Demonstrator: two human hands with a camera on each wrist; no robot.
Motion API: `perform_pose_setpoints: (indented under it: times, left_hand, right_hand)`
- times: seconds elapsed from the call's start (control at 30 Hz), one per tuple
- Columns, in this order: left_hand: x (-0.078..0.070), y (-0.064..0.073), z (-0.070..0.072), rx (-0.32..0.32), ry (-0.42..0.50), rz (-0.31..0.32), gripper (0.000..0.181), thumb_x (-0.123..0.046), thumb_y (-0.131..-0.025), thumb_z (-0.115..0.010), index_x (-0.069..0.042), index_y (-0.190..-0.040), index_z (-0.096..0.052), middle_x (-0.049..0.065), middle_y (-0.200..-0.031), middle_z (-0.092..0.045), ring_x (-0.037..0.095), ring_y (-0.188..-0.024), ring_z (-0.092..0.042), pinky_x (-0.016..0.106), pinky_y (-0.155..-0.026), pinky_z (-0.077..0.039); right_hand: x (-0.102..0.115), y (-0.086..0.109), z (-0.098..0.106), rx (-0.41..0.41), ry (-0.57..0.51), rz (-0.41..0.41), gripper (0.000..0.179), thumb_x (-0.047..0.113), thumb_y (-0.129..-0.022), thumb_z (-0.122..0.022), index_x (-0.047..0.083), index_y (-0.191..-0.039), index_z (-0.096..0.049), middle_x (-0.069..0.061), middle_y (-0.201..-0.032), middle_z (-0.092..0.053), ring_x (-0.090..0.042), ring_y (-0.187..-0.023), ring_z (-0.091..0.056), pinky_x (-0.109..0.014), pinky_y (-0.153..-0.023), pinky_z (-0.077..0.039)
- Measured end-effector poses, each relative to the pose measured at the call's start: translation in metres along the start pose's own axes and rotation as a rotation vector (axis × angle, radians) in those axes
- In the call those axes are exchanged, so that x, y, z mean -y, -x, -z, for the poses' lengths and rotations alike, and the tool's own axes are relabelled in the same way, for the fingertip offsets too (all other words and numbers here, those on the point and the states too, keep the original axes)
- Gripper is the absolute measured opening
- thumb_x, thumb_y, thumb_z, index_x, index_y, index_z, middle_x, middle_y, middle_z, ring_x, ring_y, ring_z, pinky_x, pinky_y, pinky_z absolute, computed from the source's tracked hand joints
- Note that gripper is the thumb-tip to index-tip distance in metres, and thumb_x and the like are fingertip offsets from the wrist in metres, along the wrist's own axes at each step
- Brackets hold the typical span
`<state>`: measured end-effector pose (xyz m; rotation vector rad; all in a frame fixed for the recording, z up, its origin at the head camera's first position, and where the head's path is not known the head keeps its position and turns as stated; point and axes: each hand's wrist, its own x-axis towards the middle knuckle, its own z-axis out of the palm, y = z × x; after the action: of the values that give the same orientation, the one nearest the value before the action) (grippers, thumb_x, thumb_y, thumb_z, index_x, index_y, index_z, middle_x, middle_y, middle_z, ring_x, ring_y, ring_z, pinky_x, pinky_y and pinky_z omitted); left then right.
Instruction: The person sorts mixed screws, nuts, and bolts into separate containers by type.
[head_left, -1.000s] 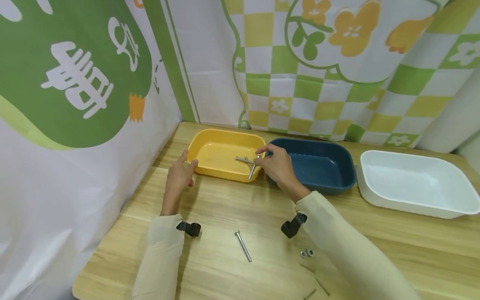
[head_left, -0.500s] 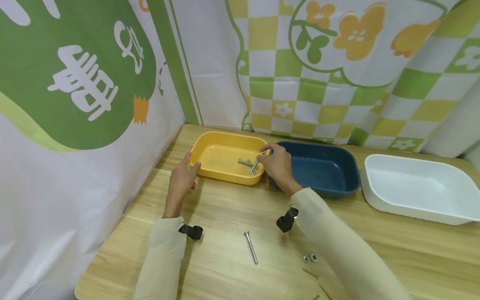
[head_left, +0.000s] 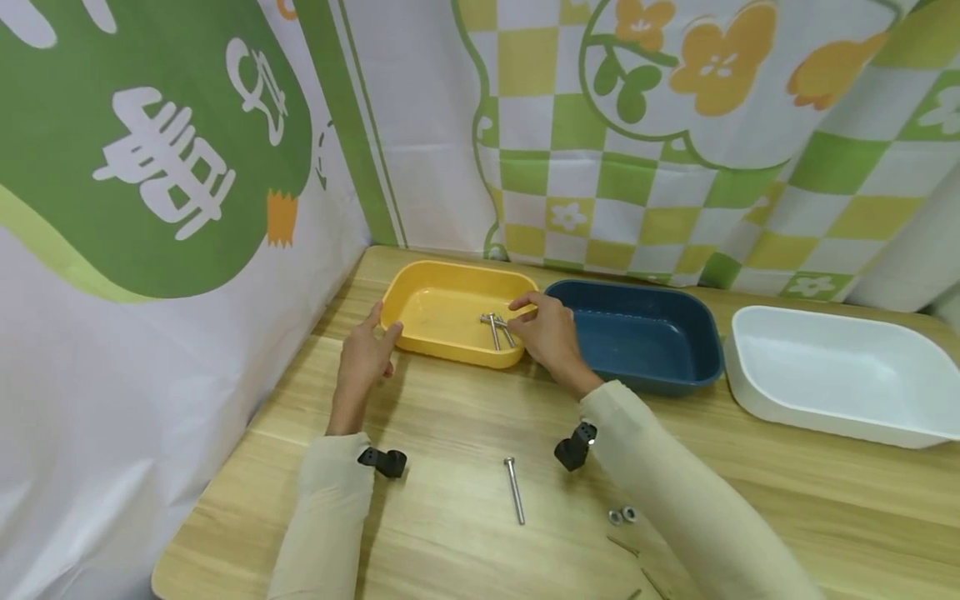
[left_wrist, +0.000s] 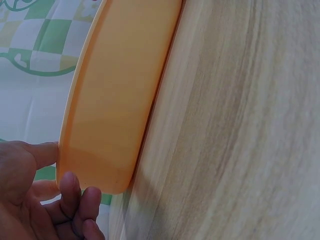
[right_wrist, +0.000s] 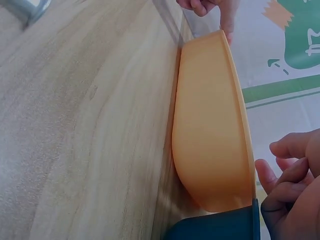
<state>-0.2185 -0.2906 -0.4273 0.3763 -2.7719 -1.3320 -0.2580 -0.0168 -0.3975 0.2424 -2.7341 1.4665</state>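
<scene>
My left hand (head_left: pixel 365 357) holds the left end of a yellow plastic bin (head_left: pixel 457 354) by its rim; in the left wrist view its fingers (left_wrist: pixel 70 197) lie against the bin's end. Over the bin's right end is my right hand (head_left: pixel 547 331), thumb and index finger apart with nothing seen between them in the right wrist view. Several silver bolts (head_left: pixel 495 332) lie crossed on the bin's floor just beside those fingertips, which hide part of them. Another long bolt (head_left: pixel 514 490) lies alone on the table, between the forearms.
A dark blue bin (head_left: pixel 637 333) stands against the yellow one, partly behind my right hand. Further right is a white bin (head_left: pixel 840 367). Two nuts (head_left: pixel 622 516) and several thin screws (head_left: pixel 622 546) lie near my right sleeve. A patterned cloth (head_left: pixel 570 183) hangs behind.
The bolt pinched in my right hand has dropped among the others in the yellow bin, and the fingers have parted. My left hand has stayed on the bin's end.
</scene>
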Motion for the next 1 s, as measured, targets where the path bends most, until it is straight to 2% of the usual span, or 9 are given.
perform_pose_setpoints:
  times: [0.2,0.5,0.77,1.0]
  left_hand:
    - [0.001,0.000,-0.002,-0.001,-0.006,-0.011,0.068,-0.036,-0.105,-0.052,-0.011,-0.160,-0.021,0.005,-0.047,-0.055,0.018,-0.038,-0.055,0.021,-0.034,-0.033]
    - [0.000,-0.001,0.000,0.011,0.008,0.012,0.068,-0.037,-0.105,-0.052,-0.013,-0.161,-0.020,0.007,-0.050,-0.054,0.019,-0.041,-0.056,0.021,-0.035,-0.034]
    - [0.002,-0.004,-0.002,0.007,0.026,0.010,0.069,-0.037,-0.105,-0.053,-0.014,-0.161,-0.021,0.006,-0.049,-0.054,0.019,-0.041,-0.056,0.021,-0.035,-0.034]
    - [0.003,-0.004,-0.002,0.000,0.016,0.033,0.069,-0.041,-0.104,-0.052,-0.017,-0.161,-0.021,0.004,-0.051,-0.053,0.020,-0.044,-0.059,0.023,-0.039,-0.041]
  right_hand:
    - [-0.002,0.004,0.001,0.004,-0.001,-0.011,0.023,0.009,-0.088,-0.073,0.006,-0.111,-0.072,-0.012,-0.095,-0.073,-0.025,-0.081,-0.068,-0.036,-0.068,-0.053]
    - [-0.001,0.015,0.006,0.022,0.012,0.005,0.022,0.013,-0.091,-0.071,0.007,-0.112,-0.071,-0.011,-0.095,-0.070,-0.027,-0.087,-0.065,-0.041,-0.076,-0.051]
    - [-0.001,0.038,0.019,0.063,0.026,0.010,0.027,0.018,-0.095,-0.066,0.007,-0.120,-0.067,-0.009,-0.094,-0.067,-0.025,-0.082,-0.061,-0.039,-0.071,-0.049]
    - [-0.007,0.063,0.027,0.101,0.031,0.018,0.028,0.020,-0.096,-0.067,0.006,-0.121,-0.066,-0.006,-0.091,-0.067,-0.023,-0.080,-0.060,-0.040,-0.072,-0.047]
